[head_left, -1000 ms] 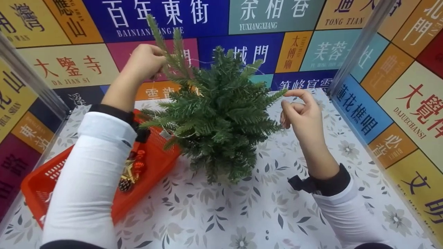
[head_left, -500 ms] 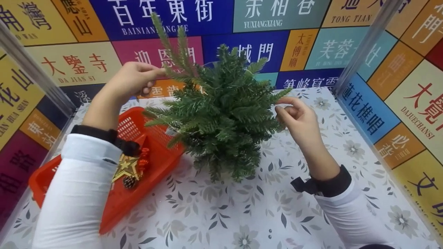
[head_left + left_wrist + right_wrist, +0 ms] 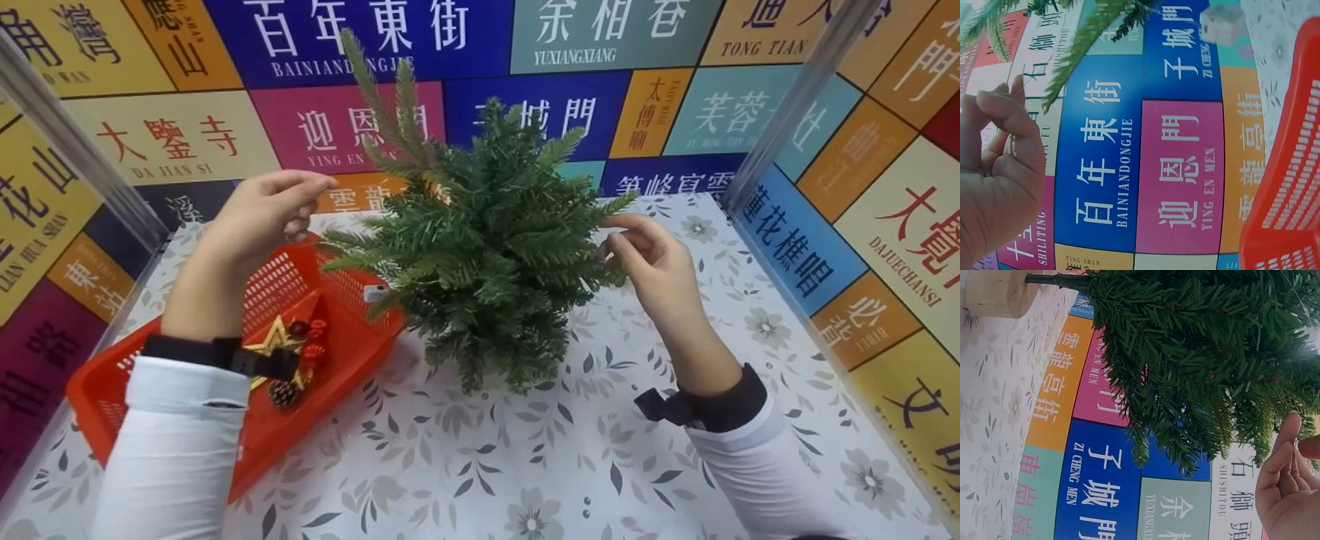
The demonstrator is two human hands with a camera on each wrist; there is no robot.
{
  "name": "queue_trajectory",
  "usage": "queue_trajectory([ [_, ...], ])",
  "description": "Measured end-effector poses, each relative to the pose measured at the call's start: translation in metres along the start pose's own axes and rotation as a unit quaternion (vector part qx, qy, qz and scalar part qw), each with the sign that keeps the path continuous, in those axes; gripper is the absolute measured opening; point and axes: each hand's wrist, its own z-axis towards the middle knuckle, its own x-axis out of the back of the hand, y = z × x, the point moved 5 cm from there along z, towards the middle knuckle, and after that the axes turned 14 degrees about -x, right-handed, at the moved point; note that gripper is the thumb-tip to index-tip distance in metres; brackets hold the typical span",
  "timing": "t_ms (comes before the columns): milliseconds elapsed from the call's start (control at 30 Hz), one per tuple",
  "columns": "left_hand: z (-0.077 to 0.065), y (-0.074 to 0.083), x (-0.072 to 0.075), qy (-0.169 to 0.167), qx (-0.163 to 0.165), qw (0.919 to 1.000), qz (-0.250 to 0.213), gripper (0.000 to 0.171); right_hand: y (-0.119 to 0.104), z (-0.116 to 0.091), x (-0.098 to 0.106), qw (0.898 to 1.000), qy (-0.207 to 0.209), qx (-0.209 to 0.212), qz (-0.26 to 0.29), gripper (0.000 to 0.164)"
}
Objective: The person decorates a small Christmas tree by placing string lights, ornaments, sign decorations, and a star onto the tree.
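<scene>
A small green artificial Christmas tree (image 3: 487, 255) stands upright between my hands, on the round wooden base (image 3: 1002, 292) seen in the right wrist view. My left hand (image 3: 259, 214), left of the tree and above the basket, pinches a very thin wire (image 3: 1028, 87) between thumb and forefinger. It looks like string lights; a small pale box (image 3: 375, 292) hangs at the tree's left side. At the right branch tips, my right hand (image 3: 652, 259) has thumb and forefinger bent together, seemingly on the same wire, which hardly shows there. Foliage hides most of the wire.
A red plastic basket (image 3: 337, 382) stands left of the tree, partly under my left forearm. In it lie a gold star (image 3: 270, 343), a pinecone (image 3: 283, 393) and red ornaments (image 3: 316, 337). Lettered panels (image 3: 540, 37) enclose the flower-patterned table (image 3: 480, 465).
My left hand has moved down and left, away from the tall branches and out over the basket. The right hand has stayed near the right branch tips.
</scene>
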Motion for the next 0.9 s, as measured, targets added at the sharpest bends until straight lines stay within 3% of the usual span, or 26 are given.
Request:
queue_trajectory([
  [67,-0.006,-0.001,-0.001,0.020,-0.013,0.9980,-0.059,0.018,-0.001,-0.001,0.004,1.000,0.009,0.009,0.011,0.021],
  [167,-0.013,-0.001,-0.005,0.043,-0.029,0.9929,-0.107,0.014,-0.008,-0.008,0.012,0.997,0.057,0.046,0.007,0.020],
  [267,-0.019,-0.002,-0.012,0.056,-0.036,0.9880,-0.139,0.013,-0.026,-0.024,0.020,0.980,0.142,0.137,-0.028,0.019],
  [333,-0.022,-0.003,-0.015,0.059,-0.041,0.9872,-0.142,0.012,-0.042,-0.040,0.020,0.954,0.198,0.219,-0.054,0.017],
  [400,-0.024,-0.002,-0.019,0.057,-0.045,0.9882,-0.135,0.012,-0.060,-0.058,0.014,0.921,0.230,0.304,-0.076,0.016],
  [500,-0.027,0.000,-0.022,0.050,-0.048,0.9904,-0.120,0.011,-0.083,-0.084,-0.006,0.877,0.219,0.414,-0.103,0.014],
  [600,-0.028,0.003,-0.024,0.041,-0.046,0.9914,-0.115,0.010,-0.102,-0.108,-0.032,0.833,0.189,0.495,-0.161,0.015],
  [767,-0.030,0.005,-0.023,0.035,-0.050,0.9927,-0.104,0.011,-0.120,-0.131,-0.082,0.754,0.147,0.574,-0.283,0.009],
  [900,-0.035,0.002,-0.020,0.034,-0.044,0.9916,-0.117,0.012,-0.123,-0.126,-0.116,0.712,0.109,0.578,-0.384,0.018],
])
